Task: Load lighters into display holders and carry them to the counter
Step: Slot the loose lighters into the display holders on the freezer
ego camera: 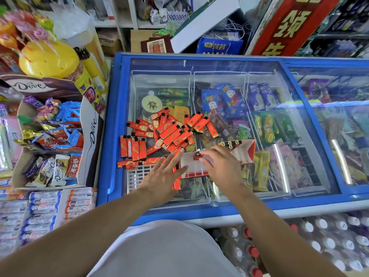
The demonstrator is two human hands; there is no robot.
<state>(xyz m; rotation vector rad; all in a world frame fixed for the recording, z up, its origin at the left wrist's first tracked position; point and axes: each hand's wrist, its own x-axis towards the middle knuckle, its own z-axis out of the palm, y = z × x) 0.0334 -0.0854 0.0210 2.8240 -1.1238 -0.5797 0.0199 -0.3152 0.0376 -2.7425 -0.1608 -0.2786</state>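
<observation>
Your right hand [221, 166] pinched a single red lighter [199, 155] between thumb and fingertips, holding it upright with its black top showing, right over the white tray of the display holder [194, 168]. The holder lay on the glass lid of the blue chest freezer [199, 64], directly under that grip, its red-and-white flap [246, 150] stretching away to the right of your hand. A short row of lighters already seated in the holder [229, 144] sat just beyond your right knuckles, black tops up.

Your left hand [165, 172] was spread flat, fingers apart and gripping nothing, its fingertips touching the left edge of the holder and the nearest lighters. The loose pile of red lighters [169, 130] lay just beyond those fingertips on the glass, jumbled at all angles. To the left of the spread hand a few more stood side by side in a neat group [132, 149], with two lying flat [139, 162] in front of them. A white slotted tray [137, 176] rested beside your left wrist, partly under the hand.
</observation>
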